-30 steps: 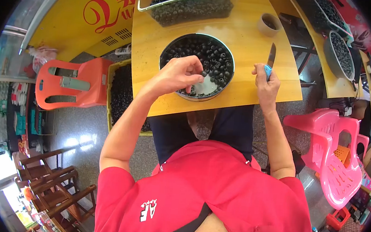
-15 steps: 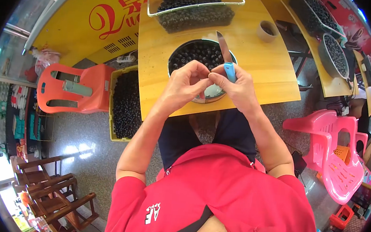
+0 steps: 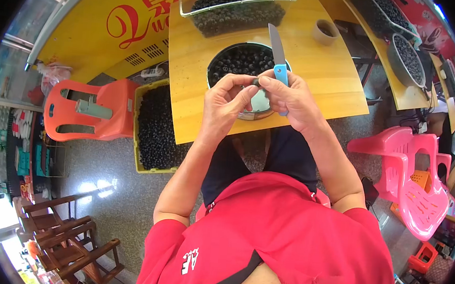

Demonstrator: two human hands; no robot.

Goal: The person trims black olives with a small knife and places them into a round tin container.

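My right hand (image 3: pixel 296 103) is closed around the blue handle of a knife (image 3: pixel 277 47), whose blade points up and away from me. The thumb and fingertips of my left hand (image 3: pixel 224 103) pinch a small dark round piece (image 3: pixel 256 83), and my right thumb and fingertip meet it from the other side. Whether it is a fruit, nut or snail I cannot make out. Both hands are above the near side of a round metal bowl (image 3: pixel 263 103), which holds many similar dark round pieces (image 3: pixel 241 63). My fingers partly hide the bowl.
A clear plastic bin (image 3: pixel 237 19) of dark pieces and a cup (image 3: pixel 326 32) stand on the wooden table (image 3: pixel 323 77). On the floor at left is a yellow crate (image 3: pixel 139 159) beside an orange chair (image 3: pixel 74 122). Pink chairs (image 3: pixel 392 155) stand at right.
The knife in my right hand has turned more upright and shows more handle. My left fingers have straightened somewhat, and the small dark piece now shows between the fingertips. The view has shifted slightly.
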